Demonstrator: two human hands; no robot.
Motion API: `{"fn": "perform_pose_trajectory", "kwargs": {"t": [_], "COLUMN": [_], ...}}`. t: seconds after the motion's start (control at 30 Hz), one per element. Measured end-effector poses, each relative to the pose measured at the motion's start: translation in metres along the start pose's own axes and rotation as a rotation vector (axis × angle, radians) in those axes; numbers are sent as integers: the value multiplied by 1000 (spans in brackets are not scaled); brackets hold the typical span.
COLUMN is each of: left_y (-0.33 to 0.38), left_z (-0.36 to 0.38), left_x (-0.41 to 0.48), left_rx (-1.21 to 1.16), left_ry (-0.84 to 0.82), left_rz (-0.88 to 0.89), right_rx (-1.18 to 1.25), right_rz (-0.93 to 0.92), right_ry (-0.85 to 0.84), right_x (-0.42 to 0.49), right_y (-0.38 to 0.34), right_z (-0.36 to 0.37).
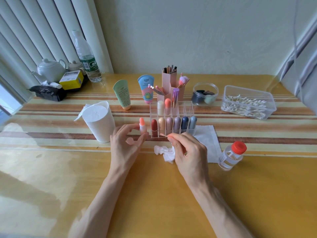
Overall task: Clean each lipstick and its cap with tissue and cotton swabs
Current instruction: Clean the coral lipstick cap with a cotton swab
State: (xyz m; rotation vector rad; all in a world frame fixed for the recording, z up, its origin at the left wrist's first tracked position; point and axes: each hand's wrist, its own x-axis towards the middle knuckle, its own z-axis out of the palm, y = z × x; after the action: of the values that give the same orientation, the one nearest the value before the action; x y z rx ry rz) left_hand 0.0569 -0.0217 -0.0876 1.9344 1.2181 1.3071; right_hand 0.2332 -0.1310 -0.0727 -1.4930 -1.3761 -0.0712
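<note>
An uncapped peach lipstick (142, 126) stands upright just left of the clear organizer (188, 105). My left hand (121, 145) pinches its base between thumb and fingertip. Its pale pink cap (129, 141) sits among the curled fingers of that hand. My right hand (187, 152) pinches a cotton swab (164, 135) whose pink-stained tip points left toward the lipstick. A crumpled white tissue (163, 152) lies under that hand's lower fingers. The organizer's front row holds several capped lipsticks (169, 125); two more stand behind them.
A flat tissue sheet (208, 136) and a red-capped bottle (231, 155) lie to the right. A swab box (248, 103) and jar (205, 94) are far right. A white tissue tub (99, 122) stands left. Tubes (122, 95), a pink brush holder (169, 79), a teapot (50, 69) and a water bottle (87, 60) stand behind.
</note>
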Motion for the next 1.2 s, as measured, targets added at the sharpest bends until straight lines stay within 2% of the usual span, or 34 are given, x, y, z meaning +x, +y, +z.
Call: {"fn": "perform_pose_trajectory", "kwargs": {"t": [0.3,0.63,0.77,0.97,1.03,1.1,1.2], "left_y": [-12,-6,-4,-1,11,29,42], "left_z": [5,6,-5,-14,-18,-21,-18], "left_x": [6,3,-14,-24,-21,-17,-15], "left_rx": [188,206,327,440,270,-107,-526], "left_ry": [-2,-30,-29,0,58,95,0], "left_rz": [-145,-192,-128,-34,-68,-156,-259], "right_rx": [-9,39,-3,35,33,37,73], "right_rz": [14,53,65,77,78,62,3], "right_ry": [-17,-55,-89,-31,-13,0,-1], "right_x": [-1,-2,0,0,1,2,1], "right_y": [3,2,2,0,1,1,-2], "right_z": [3,2,1,-2,-3,-3,-3]}}
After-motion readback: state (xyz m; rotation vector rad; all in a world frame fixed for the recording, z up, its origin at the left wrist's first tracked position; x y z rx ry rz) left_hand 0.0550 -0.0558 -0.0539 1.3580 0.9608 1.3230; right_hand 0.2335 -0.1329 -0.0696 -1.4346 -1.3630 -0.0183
